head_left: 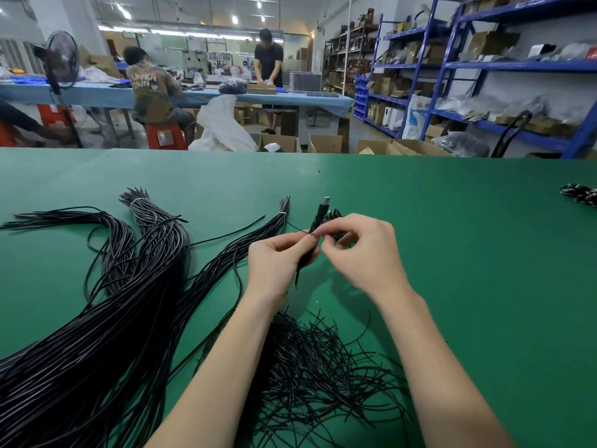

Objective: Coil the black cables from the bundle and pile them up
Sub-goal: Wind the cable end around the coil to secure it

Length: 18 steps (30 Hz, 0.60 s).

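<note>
A thick bundle of long black cables [106,318] lies on the green table [468,253] at the left, tied in places with white bands. My left hand [277,260] grips a coiled black cable [315,234] upright; its silver plug sticks up above my fingers. My right hand [358,250] pinches a thin black tie at the coil's middle, right beside my left thumb. Behind my right hand a small pile of coiled cables [336,218] is partly hidden.
A loose heap of thin black ties [323,363] lies between my forearms. A dark speckled bundle [580,194] sits at the table's far right edge. Beyond the table are cardboard boxes, blue shelving, and people at a blue workbench.
</note>
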Each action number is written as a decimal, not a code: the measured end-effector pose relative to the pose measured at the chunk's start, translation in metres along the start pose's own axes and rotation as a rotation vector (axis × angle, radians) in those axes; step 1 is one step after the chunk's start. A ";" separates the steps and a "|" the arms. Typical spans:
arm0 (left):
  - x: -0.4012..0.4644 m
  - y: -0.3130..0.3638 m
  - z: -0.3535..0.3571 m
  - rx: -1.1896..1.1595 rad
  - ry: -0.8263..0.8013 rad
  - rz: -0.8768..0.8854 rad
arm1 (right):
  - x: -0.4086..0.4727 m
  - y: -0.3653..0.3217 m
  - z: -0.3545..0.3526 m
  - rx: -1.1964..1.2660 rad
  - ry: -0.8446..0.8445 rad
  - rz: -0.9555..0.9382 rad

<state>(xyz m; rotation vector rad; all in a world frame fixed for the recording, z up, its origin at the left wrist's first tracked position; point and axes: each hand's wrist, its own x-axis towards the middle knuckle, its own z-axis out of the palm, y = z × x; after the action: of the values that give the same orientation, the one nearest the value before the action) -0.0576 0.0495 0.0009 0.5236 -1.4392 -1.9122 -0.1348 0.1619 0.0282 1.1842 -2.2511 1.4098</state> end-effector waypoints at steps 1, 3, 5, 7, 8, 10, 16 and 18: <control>-0.001 0.000 -0.001 0.040 -0.009 0.018 | 0.001 0.000 0.000 -0.018 -0.024 0.020; -0.002 -0.001 -0.002 0.156 -0.024 0.066 | 0.001 0.001 -0.001 -0.002 -0.073 0.092; -0.001 -0.001 -0.003 0.324 -0.035 0.142 | 0.002 0.002 -0.003 0.128 -0.090 0.226; -0.001 0.001 -0.004 0.482 -0.023 0.218 | 0.002 0.002 -0.006 0.315 -0.117 0.389; -0.001 0.001 -0.004 0.527 -0.013 0.246 | 0.002 0.002 -0.007 0.376 -0.130 0.445; -0.001 0.002 -0.004 0.582 0.004 0.294 | 0.002 0.001 -0.007 0.436 -0.140 0.505; -0.001 0.004 -0.003 0.684 0.023 0.409 | 0.000 0.002 -0.008 0.566 -0.190 0.596; -0.001 0.004 -0.003 0.694 0.023 0.420 | 0.001 0.003 -0.009 0.644 -0.207 0.640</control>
<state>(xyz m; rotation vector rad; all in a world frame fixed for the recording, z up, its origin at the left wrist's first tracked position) -0.0541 0.0479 0.0035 0.4926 -2.0060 -1.0541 -0.1392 0.1695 0.0311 0.7825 -2.5306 2.4967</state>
